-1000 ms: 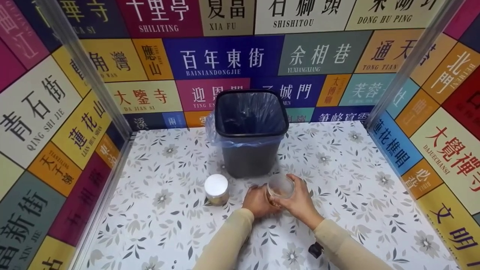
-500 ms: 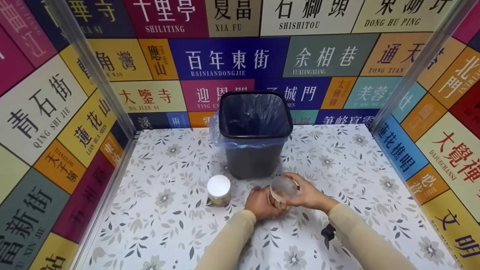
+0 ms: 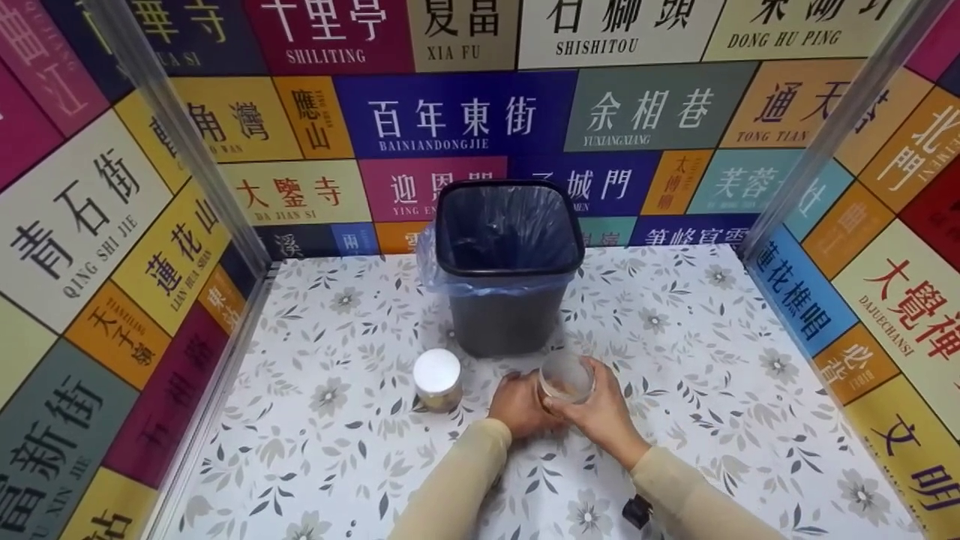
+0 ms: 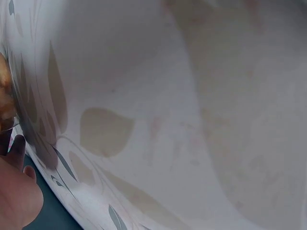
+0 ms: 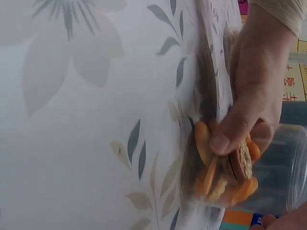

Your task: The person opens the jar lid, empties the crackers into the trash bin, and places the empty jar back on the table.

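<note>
A clear plastic jar [image 3: 566, 379] with a translucent round top stands between both hands on the table. Orange and brown pieces [image 5: 244, 163] lie in its lower part. My left hand [image 3: 519, 406] grips the jar low on its left side; in the right wrist view its thumb [image 5: 230, 134] presses the jar wall. My right hand [image 3: 604, 412] is curled around the upper right of the jar near its rim, thumb in front. To the left, apart from both hands, stands a second jar [image 3: 437, 379] with a white lid. Only a sliver of the gripped jar shows in the left wrist view.
A dark bin [image 3: 506, 315] lined with a bluish plastic bag stands just behind the jars. A small black object [image 3: 637, 512] lies by the right forearm. Sign-patterned walls [image 3: 450, 112] enclose the flower-patterned table [image 3: 330, 450] at the back and sides.
Half a second ago my right hand had turned outward around the jar's top; now it has swung back, thumb in front. The left hand keeps holding the jar, and the white-lidded jar stays put.
</note>
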Available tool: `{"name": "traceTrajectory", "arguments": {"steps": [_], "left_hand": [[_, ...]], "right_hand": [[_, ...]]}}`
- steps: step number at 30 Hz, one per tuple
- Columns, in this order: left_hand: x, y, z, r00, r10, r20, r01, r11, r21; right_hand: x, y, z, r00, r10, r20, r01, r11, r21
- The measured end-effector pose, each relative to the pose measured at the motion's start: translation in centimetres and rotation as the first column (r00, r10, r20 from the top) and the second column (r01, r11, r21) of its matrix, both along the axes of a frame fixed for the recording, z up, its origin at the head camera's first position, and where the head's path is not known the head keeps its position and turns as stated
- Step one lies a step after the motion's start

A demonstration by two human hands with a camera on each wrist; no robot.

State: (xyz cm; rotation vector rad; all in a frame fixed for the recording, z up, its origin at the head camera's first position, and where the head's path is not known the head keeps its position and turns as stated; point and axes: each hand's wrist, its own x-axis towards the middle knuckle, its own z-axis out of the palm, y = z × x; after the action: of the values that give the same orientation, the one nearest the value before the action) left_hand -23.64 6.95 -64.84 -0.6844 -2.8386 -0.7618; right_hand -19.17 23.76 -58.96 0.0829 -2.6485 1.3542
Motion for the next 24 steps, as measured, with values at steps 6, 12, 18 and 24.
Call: {"name": "traceTrajectory", "arguments": {"steps": [6, 12, 18, 24], "left_hand": [[0.0, 0.2, 0.2, 1.000, 0.020, 0.005, -0.020, 1.000, -0.022], [-0.2, 0.3, 0.1, 0.998, 0.022, 0.053, -0.023, 1.000, 0.008], [-0.1, 0.3, 0.1, 0.999, 0.019, 0.048, -0.019, 1.000, 0.003], [-0.1, 0.2, 0.1, 0.999, 0.010, 0.034, -0.010, 1.000, -0.004]], "right_hand": [[-0.8, 1.2, 0.5, 0.997, 0.079, -0.001, -0.079, 0.995, 0.068], [-2.5, 3.3, 1.3, 0.955, 0.295, 0.013, -0.295, 0.952, 0.084], [-2.9, 3.8, 1.1, 0.939, 0.345, -0.008, -0.343, 0.935, 0.091], [-1.9, 3.0, 1.2, 0.969, 0.248, -0.004, -0.246, 0.962, 0.115]]}}
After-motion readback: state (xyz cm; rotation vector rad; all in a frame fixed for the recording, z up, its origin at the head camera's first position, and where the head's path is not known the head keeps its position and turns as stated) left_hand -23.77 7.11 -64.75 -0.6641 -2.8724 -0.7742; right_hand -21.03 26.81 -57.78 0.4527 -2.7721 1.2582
